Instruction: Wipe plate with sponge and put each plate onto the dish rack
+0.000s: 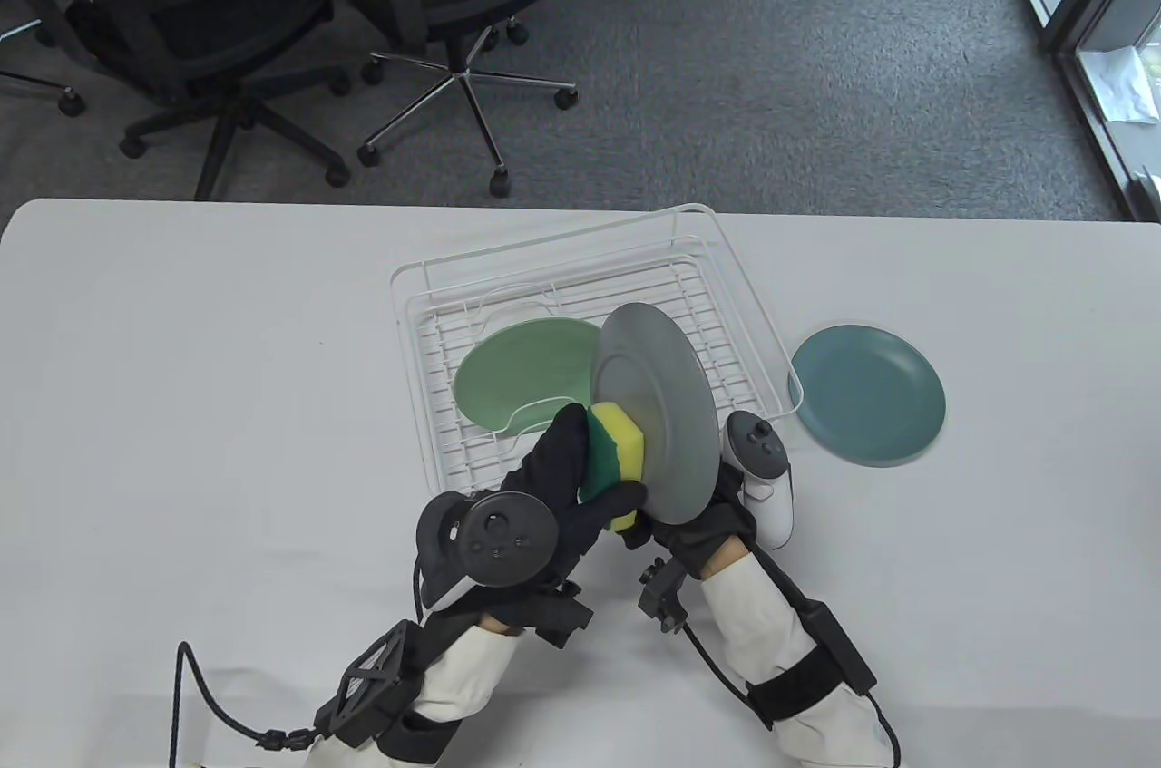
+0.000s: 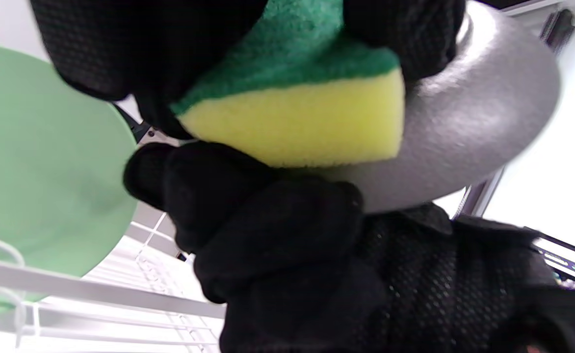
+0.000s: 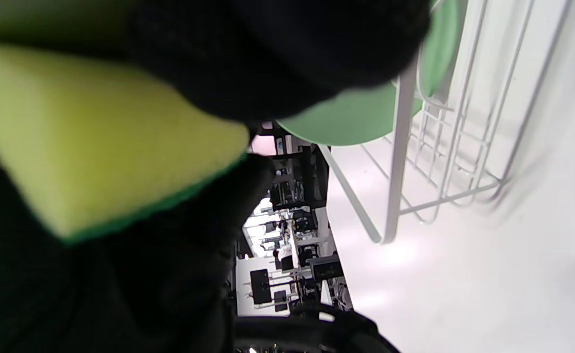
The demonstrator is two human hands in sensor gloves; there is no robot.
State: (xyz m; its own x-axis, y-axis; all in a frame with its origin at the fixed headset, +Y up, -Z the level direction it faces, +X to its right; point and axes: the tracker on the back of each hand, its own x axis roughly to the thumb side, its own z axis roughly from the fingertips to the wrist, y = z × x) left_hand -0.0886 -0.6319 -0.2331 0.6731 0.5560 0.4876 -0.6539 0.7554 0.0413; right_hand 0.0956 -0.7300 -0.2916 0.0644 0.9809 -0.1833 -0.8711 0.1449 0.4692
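A grey plate (image 1: 658, 419) stands on edge above the front of the white dish rack (image 1: 717, 287), held at its lower rim by my right hand (image 1: 698, 532). My left hand (image 1: 567, 478) grips a yellow and green sponge (image 1: 617, 451) and presses its yellow side against the plate's face. The left wrist view shows the sponge (image 2: 297, 113) against the grey plate (image 2: 483, 117). A light green plate (image 1: 517, 378) lies in the rack. A blue plate (image 1: 869, 394) lies flat on the table right of the rack. In the right wrist view, the sponge (image 3: 91, 142) fills the left side.
The white table (image 1: 181, 369) stretches to both sides of the rack. Black office chairs (image 1: 272, 15) stand on the grey carpet behind the table. Cables trail from both wrists at the front edge.
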